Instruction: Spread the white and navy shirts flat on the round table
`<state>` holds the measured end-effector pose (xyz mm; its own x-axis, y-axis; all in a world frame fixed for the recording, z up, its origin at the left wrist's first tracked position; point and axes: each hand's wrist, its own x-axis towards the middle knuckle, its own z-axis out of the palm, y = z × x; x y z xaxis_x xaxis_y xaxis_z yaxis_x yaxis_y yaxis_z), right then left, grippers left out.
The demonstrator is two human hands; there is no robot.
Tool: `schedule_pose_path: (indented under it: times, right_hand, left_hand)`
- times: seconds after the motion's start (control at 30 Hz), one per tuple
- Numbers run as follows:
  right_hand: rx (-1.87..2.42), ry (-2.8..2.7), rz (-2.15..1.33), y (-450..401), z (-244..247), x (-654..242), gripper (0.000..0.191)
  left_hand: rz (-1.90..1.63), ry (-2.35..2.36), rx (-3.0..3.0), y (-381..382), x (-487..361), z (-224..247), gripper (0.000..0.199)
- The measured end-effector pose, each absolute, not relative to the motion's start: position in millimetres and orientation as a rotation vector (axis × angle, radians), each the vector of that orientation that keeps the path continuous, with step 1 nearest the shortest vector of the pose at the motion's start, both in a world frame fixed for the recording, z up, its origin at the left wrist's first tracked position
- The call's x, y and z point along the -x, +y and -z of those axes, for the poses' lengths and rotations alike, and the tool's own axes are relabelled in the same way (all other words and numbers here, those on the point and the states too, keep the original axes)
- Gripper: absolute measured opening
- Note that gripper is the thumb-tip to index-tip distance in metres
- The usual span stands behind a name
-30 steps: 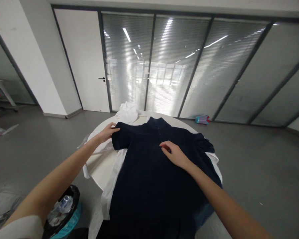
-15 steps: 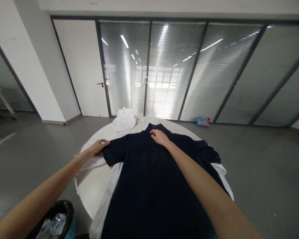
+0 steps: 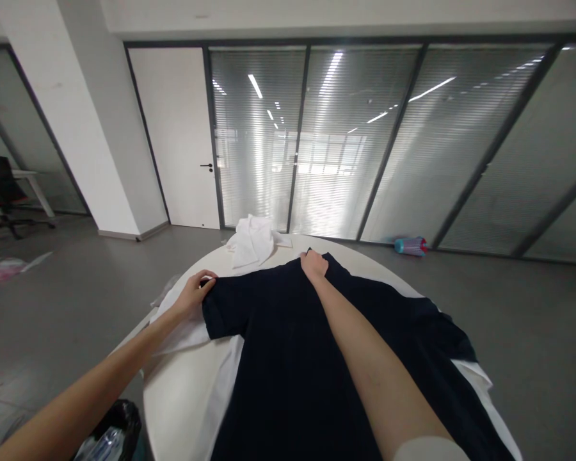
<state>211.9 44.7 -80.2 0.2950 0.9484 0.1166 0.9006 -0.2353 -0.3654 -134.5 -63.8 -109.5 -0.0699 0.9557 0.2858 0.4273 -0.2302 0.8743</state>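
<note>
A dark navy short-sleeved shirt [image 3: 288,346] lies spread over a round white table [image 3: 173,397], its collar at the far side. My left hand [image 3: 198,293] pinches the end of its left-hand sleeve between thumb and fingers. At the collar, my right hand [image 3: 313,264] is closed on the fabric; the fingertips are partly hidden. White cloth [image 3: 225,378] shows from under the navy shirt on both sides. Beyond my left hand, a crumpled white garment [image 3: 252,240] sits at the table's far edge.
A bin with a black liner [image 3: 125,419] holding clear plastic stands at the lower left. On the floor lie a blue-and-red cylindrical object [image 3: 410,246] by the glass wall and a pinkish plastic bag [image 3: 2,269]. An office chair [image 3: 2,189] is far left.
My right hand has gone from resting loosely below the collar to gripping it. The sleeve is lifted slightly in my left hand. The whole view has shifted, with things appearing farther right.
</note>
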Motion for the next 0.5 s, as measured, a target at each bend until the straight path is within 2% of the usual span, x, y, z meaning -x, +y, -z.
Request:
schedule_pose_path:
  times: [0.07,0.2,0.27,0.37,0.5]
  right_hand:
    - [2.211,-1.651,-0.154,48,81,-215,0.047]
    - [2.172,-1.747,-0.223,49,90,-218,0.051]
    - [2.135,-1.795,-0.247,48,92,-218,0.055]
    - [2.048,-1.845,-0.230,41,87,-220,0.054]
    - [1.842,-1.968,-0.235,20,78,-231,0.040]
  left_hand:
    - [-1.311,1.552,-1.742,-58,139,108,0.042]
    - [-0.956,1.748,-1.861,-46,145,113,0.030]
    - [-0.905,1.850,-1.885,-35,142,112,0.026]
    - [-0.961,1.954,-1.869,-4,129,100,0.032]
    - [-0.929,1.954,-1.846,42,93,83,0.041]
